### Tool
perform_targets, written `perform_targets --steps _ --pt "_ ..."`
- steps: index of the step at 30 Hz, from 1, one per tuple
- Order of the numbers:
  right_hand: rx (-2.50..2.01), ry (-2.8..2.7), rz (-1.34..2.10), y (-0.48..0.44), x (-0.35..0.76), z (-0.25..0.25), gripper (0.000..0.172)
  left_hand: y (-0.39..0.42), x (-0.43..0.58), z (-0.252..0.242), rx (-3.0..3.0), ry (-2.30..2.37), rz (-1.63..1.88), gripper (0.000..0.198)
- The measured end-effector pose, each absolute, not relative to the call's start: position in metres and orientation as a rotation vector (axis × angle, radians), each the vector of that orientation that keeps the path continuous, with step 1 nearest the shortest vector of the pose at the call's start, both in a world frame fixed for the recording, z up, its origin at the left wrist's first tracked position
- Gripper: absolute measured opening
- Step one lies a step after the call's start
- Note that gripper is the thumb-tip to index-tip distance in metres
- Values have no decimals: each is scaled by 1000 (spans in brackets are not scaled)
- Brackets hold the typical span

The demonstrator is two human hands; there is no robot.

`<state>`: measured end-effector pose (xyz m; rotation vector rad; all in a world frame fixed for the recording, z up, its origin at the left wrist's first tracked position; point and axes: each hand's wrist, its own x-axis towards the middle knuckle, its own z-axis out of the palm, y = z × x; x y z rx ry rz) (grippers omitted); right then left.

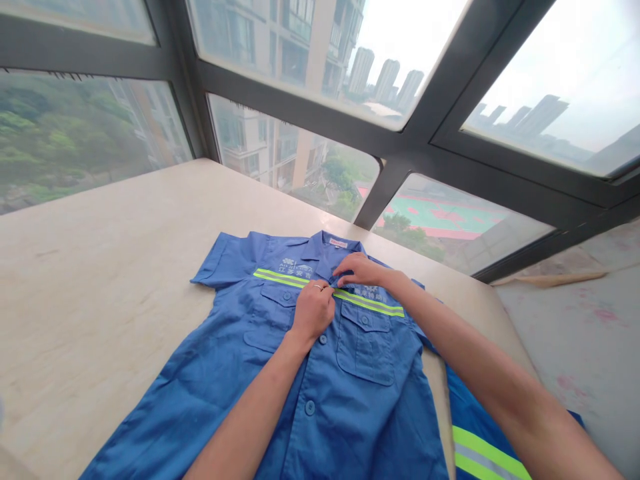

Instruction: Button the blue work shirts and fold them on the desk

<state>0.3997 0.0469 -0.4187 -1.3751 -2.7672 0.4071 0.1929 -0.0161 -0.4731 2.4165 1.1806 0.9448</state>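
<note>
A blue short-sleeved work shirt [360, 407] lies front up on a pale stone sill, its collar [320, 245] toward the window. A yellow-green reflective stripe [373, 305] crosses the chest above two buttoned pockets. My left hand [315, 307], with a ring on one finger, is closed on the front placket at stripe height. Just above it, my right hand [361, 270] has curled fingers pinching the placket edge below the collar. Whether a button sits between the fingers is hidden. Lower on the placket, a button [310, 407] shows.
Another blue garment [470, 407] with a reflective stripe lies at the lower right, partly under my right forearm. Dark window frames [300, 110] bound the sill [100, 280] at the back. A floral-patterned wall [585, 340] stands at the right.
</note>
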Motion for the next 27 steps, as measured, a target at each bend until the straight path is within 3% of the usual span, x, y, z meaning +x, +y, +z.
perform_targets --steps 2,6,17,21,27 --pt "-1371 -2775 387 48 398 -420 13 -16 193 -472 2412 1170 932 20" --pt "-1346 -2736 352 49 394 -430 17 -17 193 -470 2353 1203 971 19" --pt "-1379 -2511 93 38 391 -436 23 -6 191 -479 2027 1251 1064 36" --pt "-1311 -2518 96 28 391 -434 27 -6 189 -477 2123 1197 1059 28" --pt "-1381 -2581 97 13 405 -451 33 -9 187 -474 2345 1362 935 39"
